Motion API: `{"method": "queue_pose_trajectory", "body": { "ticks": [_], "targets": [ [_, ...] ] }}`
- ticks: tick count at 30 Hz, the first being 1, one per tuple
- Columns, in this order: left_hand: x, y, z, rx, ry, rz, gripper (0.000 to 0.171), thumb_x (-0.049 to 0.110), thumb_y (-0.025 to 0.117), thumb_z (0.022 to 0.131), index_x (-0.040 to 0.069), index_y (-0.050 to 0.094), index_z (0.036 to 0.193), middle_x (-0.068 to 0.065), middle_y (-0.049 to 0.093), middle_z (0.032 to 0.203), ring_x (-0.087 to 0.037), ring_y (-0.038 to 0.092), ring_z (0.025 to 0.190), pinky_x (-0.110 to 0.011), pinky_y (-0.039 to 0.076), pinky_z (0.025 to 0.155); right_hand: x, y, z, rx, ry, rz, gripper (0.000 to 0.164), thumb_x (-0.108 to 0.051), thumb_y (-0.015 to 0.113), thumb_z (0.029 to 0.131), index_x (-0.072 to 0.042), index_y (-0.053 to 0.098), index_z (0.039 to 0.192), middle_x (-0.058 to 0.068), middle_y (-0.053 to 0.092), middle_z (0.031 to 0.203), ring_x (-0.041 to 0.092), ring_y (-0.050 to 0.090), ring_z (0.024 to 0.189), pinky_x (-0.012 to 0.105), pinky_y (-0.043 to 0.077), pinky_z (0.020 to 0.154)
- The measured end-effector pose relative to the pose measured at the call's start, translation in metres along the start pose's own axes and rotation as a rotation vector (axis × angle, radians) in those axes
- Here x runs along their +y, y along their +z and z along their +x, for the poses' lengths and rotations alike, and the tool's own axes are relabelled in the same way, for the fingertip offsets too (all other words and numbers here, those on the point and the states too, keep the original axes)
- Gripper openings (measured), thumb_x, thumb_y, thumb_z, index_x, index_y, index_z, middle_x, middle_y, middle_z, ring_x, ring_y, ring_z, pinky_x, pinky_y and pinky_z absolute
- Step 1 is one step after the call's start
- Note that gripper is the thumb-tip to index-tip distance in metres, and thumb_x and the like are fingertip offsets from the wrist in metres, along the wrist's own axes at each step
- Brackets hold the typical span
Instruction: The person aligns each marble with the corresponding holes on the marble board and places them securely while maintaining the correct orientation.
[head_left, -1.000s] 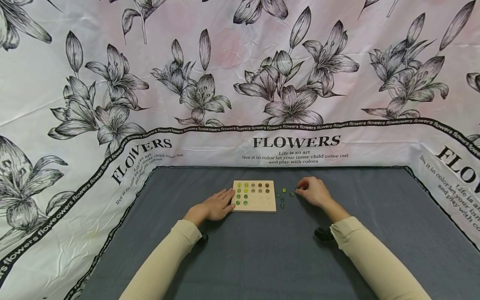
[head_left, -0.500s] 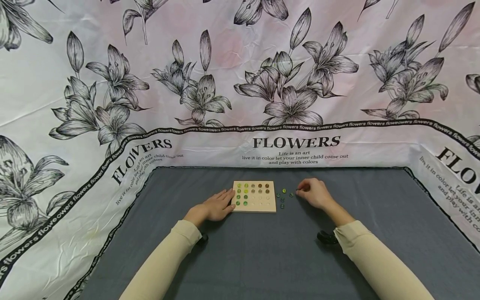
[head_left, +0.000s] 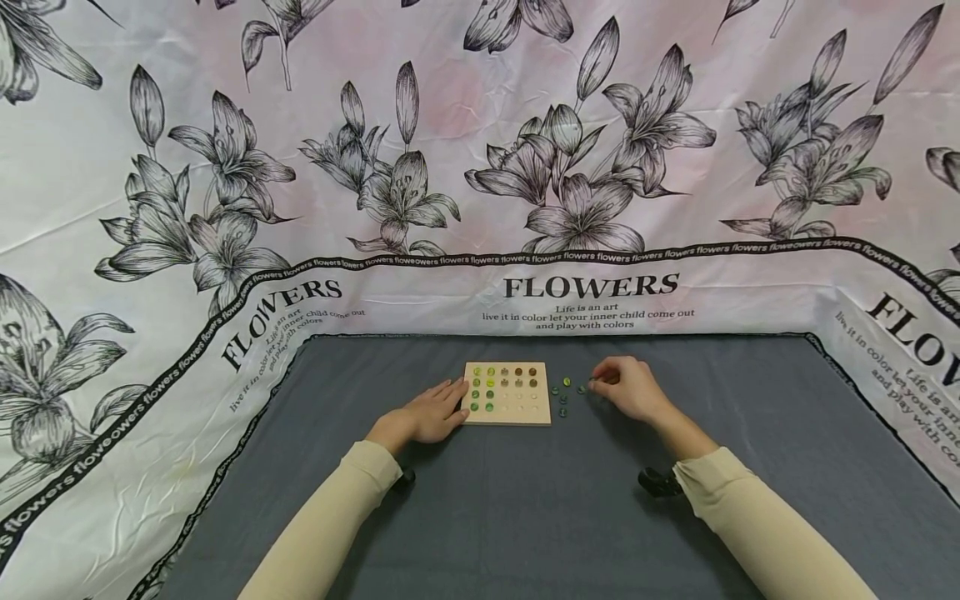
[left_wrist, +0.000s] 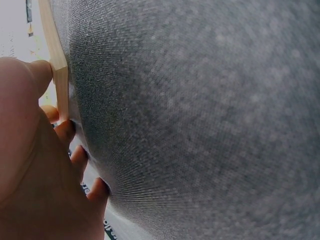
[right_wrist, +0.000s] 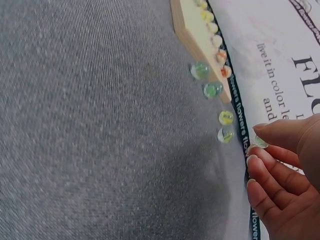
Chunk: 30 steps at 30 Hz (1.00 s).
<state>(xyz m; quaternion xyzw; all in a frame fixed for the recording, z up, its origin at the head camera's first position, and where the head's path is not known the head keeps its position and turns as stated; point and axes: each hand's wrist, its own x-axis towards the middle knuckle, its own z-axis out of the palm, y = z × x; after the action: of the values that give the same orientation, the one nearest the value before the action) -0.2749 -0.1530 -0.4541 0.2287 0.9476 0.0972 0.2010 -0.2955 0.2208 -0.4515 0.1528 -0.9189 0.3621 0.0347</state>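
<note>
You have a pale wooden board (head_left: 512, 402) lying near the far edge of the bench (head_left: 480, 517), roughly midway between its far left and far right corners. It is a flat rectangle with a crisp, squared edge and rows of round hollows cut in its face. Glassy marbles sit along its left side, yellow-green ones (head_left: 491, 383) toward the far left corner and deeper green ones (head_left: 475, 407) toward the near left; clear and brown ones (head_left: 532, 372) fill the far right part. Your left hand (head_left: 427, 412) lies with its fingers extended along the board's left edge, thumb touching by the near left corner, the grip relaxed. Your right hand (head_left: 630, 387) is over the bench beyond the board's right edge, its grip closed at thumb and fingertip on a small, translucent green marble (right_wrist: 261, 142). Between that hand and the board, five loose marbles (head_left: 563, 400) rest scattered on matte, finely ribbed grey cloth, their clear glass carrying green or yellow swirls. Past the far edge hangs a creased, glossy floral cloth (head_left: 592, 287).
</note>
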Motion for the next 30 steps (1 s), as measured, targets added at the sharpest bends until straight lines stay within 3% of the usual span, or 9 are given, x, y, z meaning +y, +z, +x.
{"method": "queue_pose_trajectory", "body": {
  "ticks": [15, 30],
  "targets": [
    [-0.004, 0.003, 0.009, -0.007, -0.030, -0.006, 0.066, 0.045, 0.031, 0.112, 0.017, 0.006, 0.167, -0.002, 0.005, 0.173, -0.024, 0.004, 0.159, -0.046, 0.011, 0.128, -0.018, 0.003, 0.001, -0.014, -0.049, 0.032, 0.017, -0.009, 0.075, 0.093, 0.003, 0.074, 0.105, 0.006, 0.073, 0.089, 0.019, 0.067, 0.080, 0.036, 0.054, 0.069],
    [0.000, 0.001, 0.006, -0.006, -0.026, 0.001, 0.066, 0.045, 0.031, 0.112, 0.015, 0.008, 0.167, -0.004, 0.007, 0.172, -0.026, 0.006, 0.159, -0.047, 0.012, 0.127, -0.038, 0.016, 0.004, -0.067, -0.081, 0.069, 0.016, -0.008, 0.075, 0.093, 0.002, 0.074, 0.105, 0.007, 0.073, 0.092, 0.020, 0.068, 0.082, 0.036, 0.056, 0.071]
  ]
}}
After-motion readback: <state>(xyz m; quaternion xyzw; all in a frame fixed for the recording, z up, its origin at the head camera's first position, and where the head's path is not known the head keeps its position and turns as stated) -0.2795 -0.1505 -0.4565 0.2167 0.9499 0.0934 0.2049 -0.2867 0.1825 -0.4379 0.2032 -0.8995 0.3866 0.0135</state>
